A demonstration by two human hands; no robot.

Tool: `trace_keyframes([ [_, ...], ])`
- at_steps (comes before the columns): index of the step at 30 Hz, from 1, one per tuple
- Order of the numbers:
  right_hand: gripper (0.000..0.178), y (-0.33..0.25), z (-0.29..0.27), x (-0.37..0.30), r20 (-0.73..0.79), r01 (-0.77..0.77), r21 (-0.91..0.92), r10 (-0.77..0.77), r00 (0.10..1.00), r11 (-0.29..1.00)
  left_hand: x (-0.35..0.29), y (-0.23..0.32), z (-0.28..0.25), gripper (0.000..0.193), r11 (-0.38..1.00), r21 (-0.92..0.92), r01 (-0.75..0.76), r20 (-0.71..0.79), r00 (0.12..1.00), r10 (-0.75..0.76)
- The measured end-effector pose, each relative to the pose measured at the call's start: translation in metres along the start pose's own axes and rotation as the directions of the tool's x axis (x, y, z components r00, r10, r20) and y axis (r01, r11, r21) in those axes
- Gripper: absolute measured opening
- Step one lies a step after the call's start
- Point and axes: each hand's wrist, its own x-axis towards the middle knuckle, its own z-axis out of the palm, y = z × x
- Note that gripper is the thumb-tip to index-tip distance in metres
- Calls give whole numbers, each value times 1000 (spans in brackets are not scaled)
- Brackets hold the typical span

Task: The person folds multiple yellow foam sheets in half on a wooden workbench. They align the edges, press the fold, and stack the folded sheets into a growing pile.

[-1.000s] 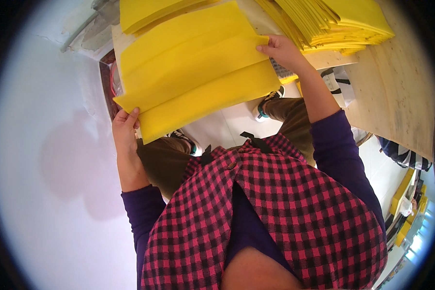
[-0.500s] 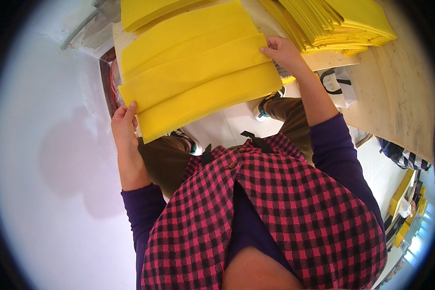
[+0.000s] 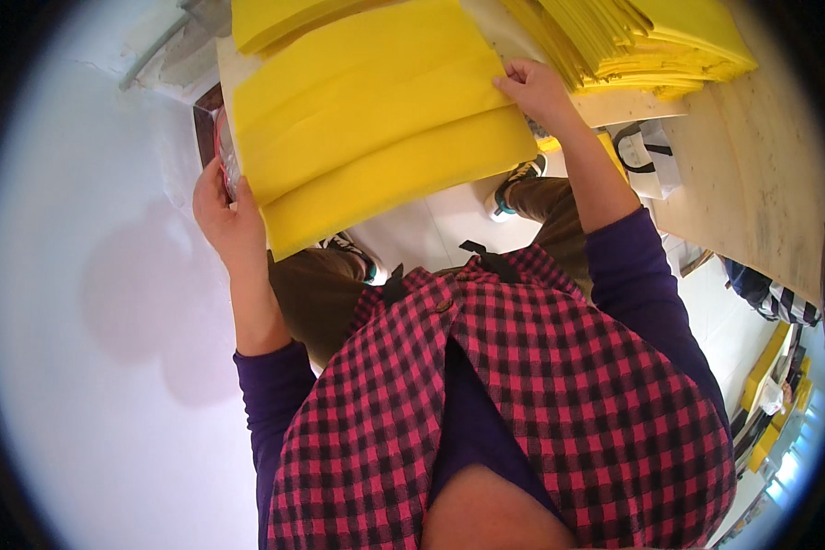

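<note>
Left hand [image 3: 224, 213] grips the left edge of a big yellow folded sheet [image 3: 376, 119], fingers curled around the edge, with something dark and thin pinched behind it, can't tell what. The sheet sits folded in stepped layers, held up in front of the person over the knees, its far end seeming to rest on the pale surface [image 3: 761, 192]. Right hand [image 3: 536, 92] presses on the sheet's right edge, fingers flat on top, thumb hidden, so whether it pinches can't be told. Hands are well apart, one at each side. To the right, a thick stack of yellow sheets [image 3: 651, 41] lies on the surface, just beside the right hand. Risks, as a judgement: the layers look loose, so uneven pull could skew the folds or let the lower layer slide out; the right wrist could nudge the stack's overhanging corner; the left grip is at the very edge, so it could slip.
</note>
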Motion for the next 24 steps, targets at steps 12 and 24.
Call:
trace_keyframes([
  [12,29,4,-2,3,35,-23,19,22,999,1000,0,41,72,45,910,-54,-411,617,703,354],
  [24,64,-92,68,-46,244,584,-239,-534,810,776,-2,32,79,47,901,-29,-433,609,707,360],
])
